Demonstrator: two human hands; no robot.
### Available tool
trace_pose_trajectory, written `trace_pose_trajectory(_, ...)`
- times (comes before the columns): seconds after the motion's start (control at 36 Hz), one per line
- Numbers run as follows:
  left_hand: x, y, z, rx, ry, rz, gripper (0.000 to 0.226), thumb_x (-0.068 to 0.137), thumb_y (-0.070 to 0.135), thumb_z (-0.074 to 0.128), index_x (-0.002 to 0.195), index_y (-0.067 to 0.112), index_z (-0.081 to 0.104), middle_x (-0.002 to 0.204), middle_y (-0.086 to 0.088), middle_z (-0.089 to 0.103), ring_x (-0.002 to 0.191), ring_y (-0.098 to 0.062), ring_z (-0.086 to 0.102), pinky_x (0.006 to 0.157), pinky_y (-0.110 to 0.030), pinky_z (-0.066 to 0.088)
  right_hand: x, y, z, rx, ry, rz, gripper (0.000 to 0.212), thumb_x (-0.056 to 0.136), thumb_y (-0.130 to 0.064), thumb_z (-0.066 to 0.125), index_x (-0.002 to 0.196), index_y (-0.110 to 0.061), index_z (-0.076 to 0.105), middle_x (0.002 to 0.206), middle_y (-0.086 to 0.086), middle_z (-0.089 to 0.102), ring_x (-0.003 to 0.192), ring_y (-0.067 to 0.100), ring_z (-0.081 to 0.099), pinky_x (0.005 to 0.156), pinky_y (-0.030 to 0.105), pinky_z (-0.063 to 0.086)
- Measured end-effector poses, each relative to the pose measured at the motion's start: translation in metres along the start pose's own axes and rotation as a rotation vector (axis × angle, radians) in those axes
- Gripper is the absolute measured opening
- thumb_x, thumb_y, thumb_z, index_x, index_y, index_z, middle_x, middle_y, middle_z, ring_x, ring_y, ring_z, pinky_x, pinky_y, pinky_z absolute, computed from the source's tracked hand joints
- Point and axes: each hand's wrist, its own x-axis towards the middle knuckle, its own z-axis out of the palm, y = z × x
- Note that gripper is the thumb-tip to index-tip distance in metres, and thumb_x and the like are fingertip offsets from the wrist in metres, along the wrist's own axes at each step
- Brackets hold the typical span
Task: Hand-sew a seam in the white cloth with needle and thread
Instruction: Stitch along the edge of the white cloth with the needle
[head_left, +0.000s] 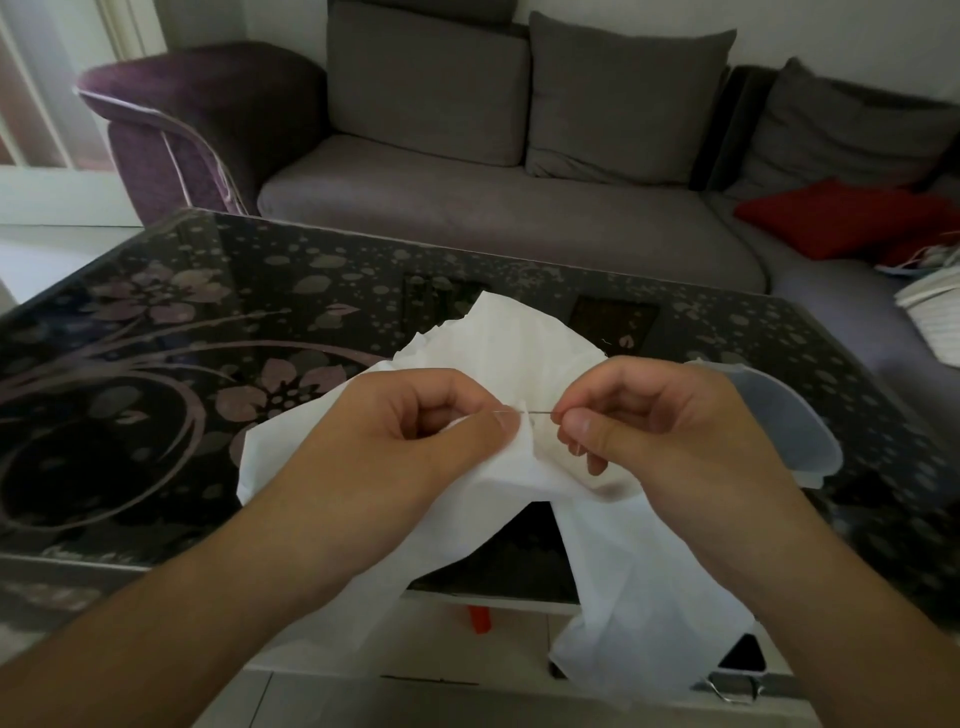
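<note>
A crumpled white cloth (514, 348) lies over the near edge of the dark glass table (156, 322) and hangs down toward the floor. My left hand (415, 431) pinches a fold of the cloth between thumb and fingers. My right hand (644, 415) pinches the thin needle (540, 412), which lies level and points left into the fold just beside my left thumb. The thread is too fine to make out.
A clear plastic lid or container (789, 415) sits on the table behind my right hand. A grey sofa (519, 218) with a red cushion (841, 218) stands beyond the table. An orange object (480, 621) lies on the floor under the table.
</note>
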Motion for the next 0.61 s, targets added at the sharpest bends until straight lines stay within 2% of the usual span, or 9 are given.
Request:
trace_pose_trajectory(0.08, -0.0007, 0.0001, 0.0001, -0.015, -0.037, 0.008, 0.014, 0.091, 0.032, 0.07, 0.083, 0.028, 0.081, 0.08, 0.008, 0.077, 0.077, -0.005, 0.07, 0.074, -0.025, 0.05, -0.0004, 0.0002, 0.0016, 0.04, -0.01, 0.01, 0.025, 0.09, -0.005, 0.072, 0.08, -0.027, 0.078, 0.077, -0.009, 0.075, 0.071, 0.009, 0.07, 0.068, 0.014, 0.057)
trace_pose_trajectory(0.19, -0.0018, 0.001, 0.0031, -0.028, -0.063, 0.01, 0.013, 0.088, 0.032, 0.072, 0.082, 0.028, 0.081, 0.077, 0.007, 0.077, 0.073, -0.002, 0.068, 0.068, -0.012, 0.049, -0.0026, -0.0015, 0.002, 0.081, -0.037, -0.001, 0.025, 0.089, -0.001, 0.072, 0.078, -0.024, 0.078, 0.077, -0.007, 0.075, 0.072, 0.011, 0.07, 0.069, 0.017, 0.058)
trace_pose_trajectory(0.31, -0.0027, 0.0015, 0.0035, -0.01, -0.077, 0.002, 0.023, 0.077, 0.049, 0.069, 0.084, 0.03, 0.081, 0.084, 0.006, 0.078, 0.079, -0.004, 0.071, 0.07, -0.013, 0.05, -0.0039, -0.0027, 0.0045, 0.095, -0.066, -0.025, 0.024, 0.087, -0.001, 0.073, 0.079, -0.023, 0.079, 0.078, -0.006, 0.076, 0.075, 0.012, 0.071, 0.072, 0.019, 0.058)
trace_pose_trajectory(0.39, -0.0032, 0.0019, 0.0044, 0.007, -0.073, -0.027, 0.016, 0.084, 0.044, 0.07, 0.085, 0.032, 0.081, 0.087, 0.008, 0.079, 0.082, -0.005, 0.072, 0.07, -0.013, 0.051, -0.0056, -0.004, 0.0062, 0.103, -0.081, -0.036, 0.024, 0.087, -0.002, 0.074, 0.08, -0.024, 0.08, 0.08, -0.012, 0.076, 0.081, 0.006, 0.072, 0.074, 0.013, 0.055)
trace_pose_trajectory(0.5, -0.002, 0.0013, 0.0046, -0.036, -0.036, -0.056, 0.016, 0.091, 0.036, 0.07, 0.084, 0.028, 0.082, 0.081, 0.006, 0.078, 0.077, -0.005, 0.07, 0.074, -0.024, 0.05, -0.0046, -0.0014, 0.0055, -0.045, -0.044, -0.063, 0.026, 0.094, -0.013, 0.069, 0.098, -0.038, 0.078, 0.1, -0.026, 0.074, 0.103, -0.004, 0.066, 0.087, 0.016, 0.054)
trace_pose_trajectory(0.61, -0.0003, 0.0006, 0.0038, -0.044, -0.011, -0.072, 0.015, 0.09, 0.036, 0.072, 0.083, 0.027, 0.082, 0.083, 0.005, 0.079, 0.081, -0.01, 0.073, 0.078, -0.029, 0.051, -0.0053, -0.002, 0.0042, -0.089, -0.027, -0.163, 0.033, 0.093, -0.018, 0.07, 0.114, -0.044, 0.07, 0.12, -0.028, 0.066, 0.121, -0.003, 0.057, 0.097, 0.021, 0.05)
